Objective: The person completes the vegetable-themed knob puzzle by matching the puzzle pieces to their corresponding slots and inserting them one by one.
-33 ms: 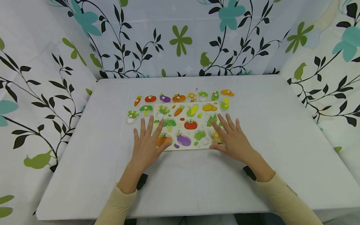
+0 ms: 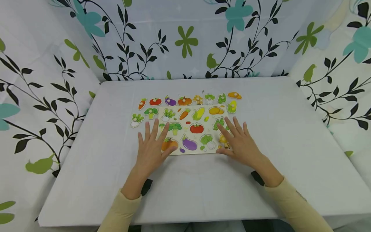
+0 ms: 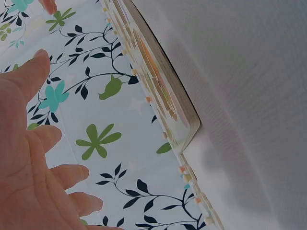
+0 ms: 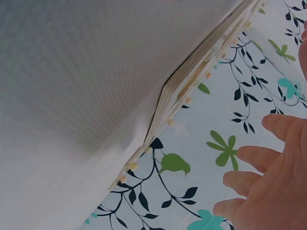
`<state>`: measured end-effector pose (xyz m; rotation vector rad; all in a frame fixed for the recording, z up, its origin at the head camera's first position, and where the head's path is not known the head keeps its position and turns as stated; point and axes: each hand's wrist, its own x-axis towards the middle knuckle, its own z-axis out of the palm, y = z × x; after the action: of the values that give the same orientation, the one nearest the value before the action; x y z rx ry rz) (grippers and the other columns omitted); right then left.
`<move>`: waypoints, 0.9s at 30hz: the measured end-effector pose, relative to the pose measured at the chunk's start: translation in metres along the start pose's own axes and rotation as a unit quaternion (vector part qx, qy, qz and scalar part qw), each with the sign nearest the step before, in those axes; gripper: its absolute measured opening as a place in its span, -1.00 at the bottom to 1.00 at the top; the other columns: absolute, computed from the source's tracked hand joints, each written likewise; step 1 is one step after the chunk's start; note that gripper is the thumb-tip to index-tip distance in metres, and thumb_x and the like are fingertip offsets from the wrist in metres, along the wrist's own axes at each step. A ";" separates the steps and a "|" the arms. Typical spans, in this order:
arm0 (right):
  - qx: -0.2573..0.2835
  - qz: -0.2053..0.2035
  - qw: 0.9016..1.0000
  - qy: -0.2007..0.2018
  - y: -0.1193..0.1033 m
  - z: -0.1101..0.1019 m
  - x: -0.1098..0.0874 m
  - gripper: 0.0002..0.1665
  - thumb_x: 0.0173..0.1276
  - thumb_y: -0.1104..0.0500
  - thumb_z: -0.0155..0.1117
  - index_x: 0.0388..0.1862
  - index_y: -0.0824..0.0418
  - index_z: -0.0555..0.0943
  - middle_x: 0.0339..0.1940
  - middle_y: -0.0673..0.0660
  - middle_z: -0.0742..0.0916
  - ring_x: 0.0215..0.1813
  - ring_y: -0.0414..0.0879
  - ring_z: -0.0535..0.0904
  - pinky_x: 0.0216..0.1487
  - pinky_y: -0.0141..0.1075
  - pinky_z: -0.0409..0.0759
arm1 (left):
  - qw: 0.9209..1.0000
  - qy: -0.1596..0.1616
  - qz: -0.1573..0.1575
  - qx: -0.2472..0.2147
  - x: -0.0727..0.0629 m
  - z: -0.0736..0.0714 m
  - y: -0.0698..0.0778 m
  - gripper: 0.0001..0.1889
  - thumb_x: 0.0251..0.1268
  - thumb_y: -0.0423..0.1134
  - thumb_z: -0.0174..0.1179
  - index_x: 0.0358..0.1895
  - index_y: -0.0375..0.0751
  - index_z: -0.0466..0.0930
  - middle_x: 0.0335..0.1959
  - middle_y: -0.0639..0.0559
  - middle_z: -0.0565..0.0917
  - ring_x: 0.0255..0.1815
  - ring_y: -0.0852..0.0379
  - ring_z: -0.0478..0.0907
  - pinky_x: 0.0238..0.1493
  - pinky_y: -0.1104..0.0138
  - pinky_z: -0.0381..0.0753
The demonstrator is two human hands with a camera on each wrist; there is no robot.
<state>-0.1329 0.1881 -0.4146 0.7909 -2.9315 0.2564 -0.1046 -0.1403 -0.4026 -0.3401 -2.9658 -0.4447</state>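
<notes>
A pale vegetable puzzle board [image 2: 196, 137] lies flat mid-table, bearing coloured pictures such as a tomato [image 2: 196, 128], an eggplant [image 2: 189, 144] and a broccoli [image 2: 174, 128]. My left hand [image 2: 150, 149] is over its left edge, fingers spread, thumb reaching across the pumpkin picture [image 2: 168, 145]. Over the right edge spreads my right hand [image 2: 242, 146], its thumb near the mushroom picture [image 2: 223, 139], which it partly covers. Neither hand holds anything. In the wrist views, the left hand [image 3: 29, 158] and right hand [image 4: 273, 177] appear above the board's thin wooden edge.
Loose knobbed vegetable pieces line the board's far side, among them a carrot [image 2: 142, 103], a pumpkin [image 2: 184, 101] and a potato [image 2: 234, 95]. A turnip piece [image 2: 137, 120] lies left, a corn piece [image 2: 232, 107] right. Leaf-patterned cloth [image 2: 162, 19] hangs behind the white table [image 2: 203, 187].
</notes>
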 end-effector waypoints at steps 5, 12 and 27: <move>-0.002 0.004 1.000 -0.002 -0.001 0.001 -0.001 0.15 0.14 -0.39 0.31 0.59 0.03 0.10 0.62 0.27 0.06 0.63 0.27 -0.25 0.47 0.37 -0.16 | 1.000 0.004 -0.001 0.007 -0.001 0.000 -0.003 -0.09 0.23 0.29 0.17 0.57 0.07 0.01 0.63 -0.17 -0.18 0.60 -0.35 -0.34 0.39 -0.43 -0.15; -0.003 0.011 1.000 0.003 0.000 -0.001 -0.005 0.15 0.14 -0.38 0.32 0.59 0.03 0.11 0.62 0.27 0.08 0.63 0.26 -0.24 0.47 0.36 -0.14 | 1.000 -0.006 -0.003 -0.001 0.002 -0.001 -0.008 -0.08 0.24 0.25 0.18 0.58 0.08 -0.04 0.63 -0.16 -0.19 0.60 -0.31 -0.39 0.40 -0.42 -0.17; 0.017 0.025 1.000 0.001 0.023 -0.015 0.000 0.14 0.18 -0.29 0.35 0.59 0.09 0.07 0.61 0.33 0.07 0.61 0.33 -0.18 0.44 0.40 -0.13 | 0.981 -0.169 -0.031 -0.091 0.019 -0.001 -0.052 0.03 0.12 0.15 0.35 0.58 -0.02 -0.03 0.61 -0.25 -0.16 0.57 -0.41 -0.37 0.38 -0.44 -0.25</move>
<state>-0.1441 0.2106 -0.4033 0.7233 -2.9558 0.3107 -0.1355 -0.1851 -0.4131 -0.3762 -3.2799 -0.7368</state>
